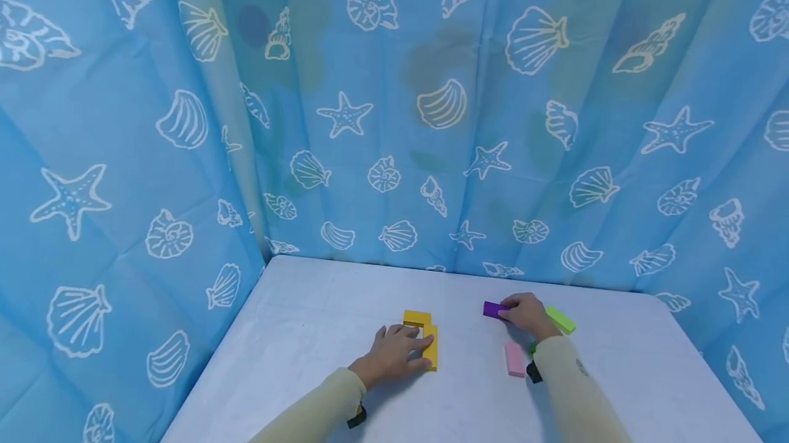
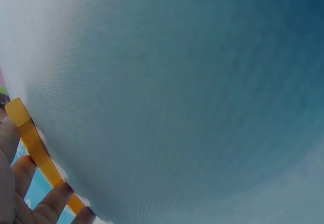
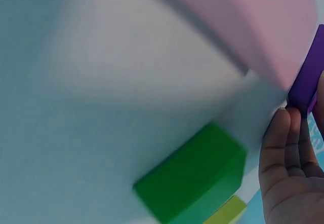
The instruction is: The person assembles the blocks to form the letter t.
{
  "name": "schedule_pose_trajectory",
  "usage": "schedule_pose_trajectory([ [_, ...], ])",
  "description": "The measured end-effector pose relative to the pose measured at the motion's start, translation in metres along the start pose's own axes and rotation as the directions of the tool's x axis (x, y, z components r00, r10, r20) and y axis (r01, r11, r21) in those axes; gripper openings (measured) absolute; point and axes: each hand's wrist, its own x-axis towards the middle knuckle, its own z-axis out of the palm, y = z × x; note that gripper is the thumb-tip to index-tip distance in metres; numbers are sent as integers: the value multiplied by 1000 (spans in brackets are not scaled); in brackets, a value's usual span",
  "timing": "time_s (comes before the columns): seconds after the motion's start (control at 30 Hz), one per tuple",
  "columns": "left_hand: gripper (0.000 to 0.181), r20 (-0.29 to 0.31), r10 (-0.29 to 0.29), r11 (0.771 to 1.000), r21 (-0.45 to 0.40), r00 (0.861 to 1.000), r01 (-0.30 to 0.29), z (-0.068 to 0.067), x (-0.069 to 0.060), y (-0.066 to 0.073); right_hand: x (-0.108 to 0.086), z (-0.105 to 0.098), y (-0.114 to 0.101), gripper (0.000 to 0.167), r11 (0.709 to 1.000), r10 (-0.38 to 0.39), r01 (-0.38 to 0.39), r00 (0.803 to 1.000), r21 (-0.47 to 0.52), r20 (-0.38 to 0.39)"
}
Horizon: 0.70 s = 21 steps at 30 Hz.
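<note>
Two yellow blocks lie touching near the middle of the table, one crosswise [image 1: 417, 318] at the far end and one lengthwise [image 1: 431, 348]. My left hand [image 1: 392, 355] rests on them, fingers spread and fairly straight, touching their left side and top; the left wrist view shows its fingertips along the yellow blocks [image 2: 41, 155]. At the right, my right hand [image 1: 527, 313] pinches a purple block [image 1: 493, 309] between thumb and fingers. In the right wrist view the purple block [image 3: 308, 74] stands out from the fingertips of the right hand [image 3: 291, 168].
A pink block [image 1: 514, 359] lies nearer than the right hand. A light green block [image 1: 560, 320] lies to the right of it. A darker green block [image 3: 192, 173] is partly hidden under the right wrist in the head view. A shell-patterned blue curtain [image 1: 382, 121] hangs behind the white table [image 1: 296, 320].
</note>
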Motion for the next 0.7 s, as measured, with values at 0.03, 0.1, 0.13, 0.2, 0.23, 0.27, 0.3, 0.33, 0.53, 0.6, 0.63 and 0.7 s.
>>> schedule_pose_trajectory([
  [0.03,57,1,-1,1000,1,1000,1,0,0,0,0,1,-2,33,1000,-4,4,1000,0,2],
  [0.1,57,5,-2,1000,-1,1000,2,0,0,0,0,3,-6,32,1000,-16,16,1000,-4,3],
  [0.13,57,6,-3,1000,0,1000,3,-1,0,1,1,5,-8,32,1000,-19,19,1000,-8,3],
  [0.2,57,10,-4,1000,0,1000,4,-1,0,1,1,7,-12,30,1000,-22,22,1000,-9,2],
  [0.23,57,13,-6,1000,0,1000,6,-1,0,1,1,8,-15,30,1000,-24,24,1000,-11,3],
  [0.27,58,13,-8,1000,-1,1000,8,-1,-1,0,1,10,-17,30,1000,-23,23,1000,-12,5],
  [0.3,58,13,-11,1000,1,1000,11,-1,0,0,2,11,-20,30,1000,-25,25,1000,-13,9],
  [0.33,57,13,-14,1000,-3,1000,14,-2,0,1,2,13,-22,30,1000,-22,22,1000,-10,10],
  [0.53,57,13,-29,1000,-6,999,29,0,2,2,2,21,-36,28,999,-47,47,999,0,14],
  [0.6,57,19,-32,999,-5,999,32,1,2,2,0,24,-39,27,999,-53,53,998,4,19],
  [0.63,57,19,-32,999,-5,999,32,1,2,2,0,25,-41,27,998,-57,57,998,7,18],
  [0.7,57,18,-31,1000,-5,999,31,-1,4,2,1,26,-46,27,998,-56,56,998,13,11],
])
